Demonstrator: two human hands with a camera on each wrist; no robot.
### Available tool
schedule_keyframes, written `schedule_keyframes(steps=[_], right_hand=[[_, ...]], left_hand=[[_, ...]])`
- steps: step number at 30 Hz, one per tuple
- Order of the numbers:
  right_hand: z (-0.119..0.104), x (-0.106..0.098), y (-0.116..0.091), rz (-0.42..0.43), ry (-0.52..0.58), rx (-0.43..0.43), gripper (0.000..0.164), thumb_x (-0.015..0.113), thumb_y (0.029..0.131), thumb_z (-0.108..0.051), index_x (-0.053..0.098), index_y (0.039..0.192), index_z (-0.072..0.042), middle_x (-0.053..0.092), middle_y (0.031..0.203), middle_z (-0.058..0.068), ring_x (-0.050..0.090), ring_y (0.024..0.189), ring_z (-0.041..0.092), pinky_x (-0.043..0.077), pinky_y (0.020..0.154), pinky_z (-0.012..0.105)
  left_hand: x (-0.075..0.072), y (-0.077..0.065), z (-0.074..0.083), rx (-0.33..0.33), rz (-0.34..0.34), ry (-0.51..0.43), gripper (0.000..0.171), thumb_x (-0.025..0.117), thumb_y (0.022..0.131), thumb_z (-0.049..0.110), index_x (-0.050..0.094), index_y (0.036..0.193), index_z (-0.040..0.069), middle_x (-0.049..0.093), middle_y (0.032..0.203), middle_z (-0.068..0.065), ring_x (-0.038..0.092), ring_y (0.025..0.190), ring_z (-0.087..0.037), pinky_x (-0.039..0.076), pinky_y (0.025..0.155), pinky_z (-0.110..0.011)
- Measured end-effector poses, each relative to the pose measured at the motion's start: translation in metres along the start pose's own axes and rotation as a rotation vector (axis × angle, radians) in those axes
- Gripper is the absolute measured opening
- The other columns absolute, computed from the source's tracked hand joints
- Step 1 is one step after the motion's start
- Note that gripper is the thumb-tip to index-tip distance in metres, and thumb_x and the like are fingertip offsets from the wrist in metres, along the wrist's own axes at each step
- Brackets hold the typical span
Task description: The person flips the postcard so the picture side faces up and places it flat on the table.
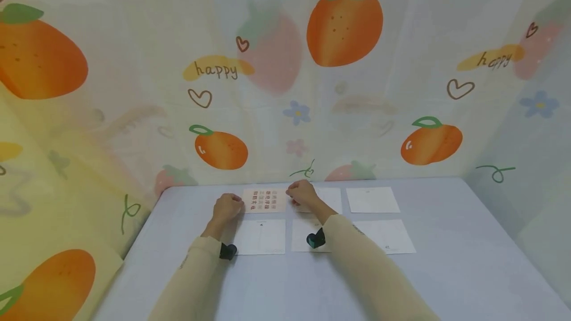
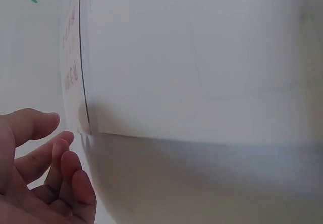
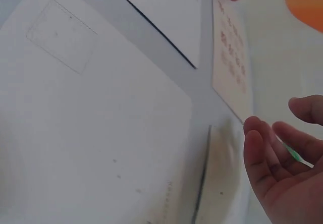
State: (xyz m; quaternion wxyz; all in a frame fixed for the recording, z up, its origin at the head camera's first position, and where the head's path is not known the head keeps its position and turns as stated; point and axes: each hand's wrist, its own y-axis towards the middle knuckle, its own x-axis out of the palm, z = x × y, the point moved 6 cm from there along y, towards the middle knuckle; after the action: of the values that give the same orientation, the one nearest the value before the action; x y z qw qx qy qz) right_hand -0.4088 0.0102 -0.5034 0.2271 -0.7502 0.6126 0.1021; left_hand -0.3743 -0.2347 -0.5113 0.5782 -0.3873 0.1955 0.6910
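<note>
A card with rows of red printed characters (image 1: 264, 200) lies in the back row of the table, between the two hands. The left hand (image 1: 228, 207) is at its left edge; in the left wrist view the thumb and loosely bent fingers (image 2: 70, 163) stand apart with nothing between them. Beside the card's right edge is the right hand (image 1: 303, 194), over the left part of a white card (image 1: 331, 199). Its thumb (image 3: 308, 109) stays apart from the bent fingers in the right wrist view, and nothing shows between them.
Another white card (image 1: 373, 199) lies at the back right. In the front row are a left white card (image 1: 260, 238), a middle card (image 1: 300, 236) partly under the right forearm, and a right card (image 1: 394, 237). A fruit-patterned cloth (image 1: 276, 128) hangs behind the table (image 1: 267, 286).
</note>
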Motion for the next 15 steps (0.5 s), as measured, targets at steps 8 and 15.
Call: schedule_keyframes(steps=[8,15], right_hand=[[-0.017,-0.014,-0.009,-0.057,0.052,-0.105,0.032,0.058,0.096,-0.017,0.063,0.121,0.002,0.066,0.114,0.024,0.067,0.089,0.033,0.053,0.064,0.025],[-0.014,-0.037,-0.021,-0.008,0.136,-0.097,0.031,0.057,0.096,-0.018,0.064,0.118,0.002,0.066,0.111,0.022,0.066,0.092,0.030,0.054,0.068,0.026]], left_hand=[[-0.005,-0.002,0.023,0.085,0.013,-0.015,0.029,0.060,0.093,0.018,0.067,0.112,-0.002,0.066,0.118,-0.021,0.059,0.101,-0.033,0.047,0.088,-0.046],[-0.003,-0.008,0.044,0.149,0.021,-0.045,0.029,0.061,0.092,0.020,0.069,0.110,-0.001,0.070,0.111,-0.019,0.062,0.096,-0.032,0.047,0.086,-0.046]])
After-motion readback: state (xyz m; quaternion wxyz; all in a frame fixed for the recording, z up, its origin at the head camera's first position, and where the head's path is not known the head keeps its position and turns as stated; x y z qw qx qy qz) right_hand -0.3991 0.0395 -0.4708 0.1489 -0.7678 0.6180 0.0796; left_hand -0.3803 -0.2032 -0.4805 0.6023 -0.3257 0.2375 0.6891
